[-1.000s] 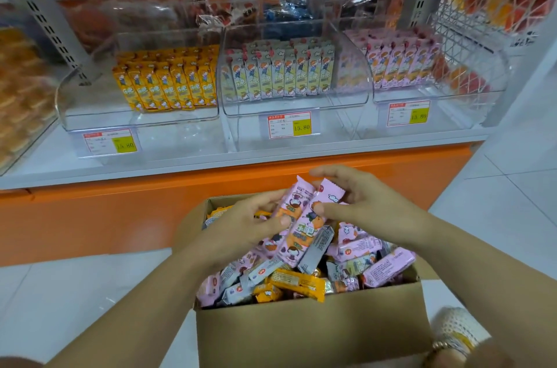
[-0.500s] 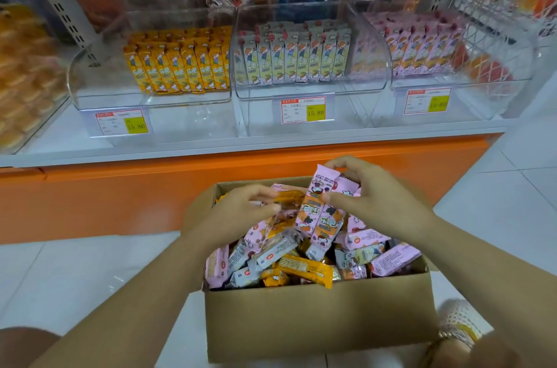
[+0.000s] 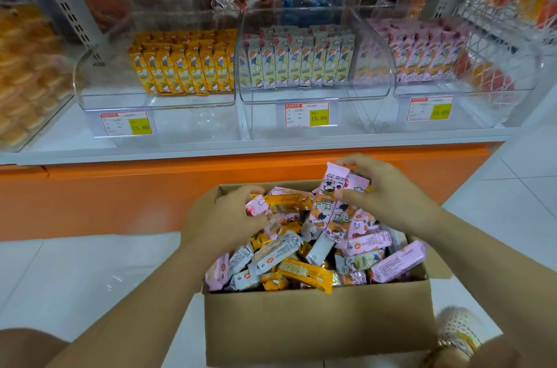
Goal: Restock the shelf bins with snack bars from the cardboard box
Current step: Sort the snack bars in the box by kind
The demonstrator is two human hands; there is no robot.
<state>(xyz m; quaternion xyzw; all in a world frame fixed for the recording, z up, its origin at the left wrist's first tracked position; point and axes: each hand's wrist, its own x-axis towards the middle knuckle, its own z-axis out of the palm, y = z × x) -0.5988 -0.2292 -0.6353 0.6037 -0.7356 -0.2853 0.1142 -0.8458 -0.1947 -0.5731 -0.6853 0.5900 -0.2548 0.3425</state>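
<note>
- The cardboard box (image 3: 316,322) stands on the white tiled floor (image 3: 75,277), nearest the camera, its top open and heaped with loose snack bars (image 3: 304,269) in pink, yellow and pale wrappers lying at all angles.
- The left hand (image 3: 223,217) reaches into the far left part of the box, fingers curled around a pink bar (image 3: 256,207) at the top of the heap; how firmly it grips cannot be told.
- The right hand (image 3: 376,183) is closed on a small bunch of pink bars (image 3: 331,201), thumb in front and fingers behind. Their long axes run nearly upright, tilted a little, upper ends toward the shelf and lower ends down at the heap.
- Beyond the box runs an orange base panel (image 3: 120,186), with the white shelf (image 3: 211,147) above it.
- On the shelf sit three clear bins side by side, each with a price label in front: the left bin (image 3: 114,96) holds yellow bars (image 3: 184,66), the middle bin (image 3: 370,78) pale green ones (image 3: 298,63), the right bin (image 3: 494,96) pink ones (image 3: 422,57). All stand upright in rows, faces forward.
</note>
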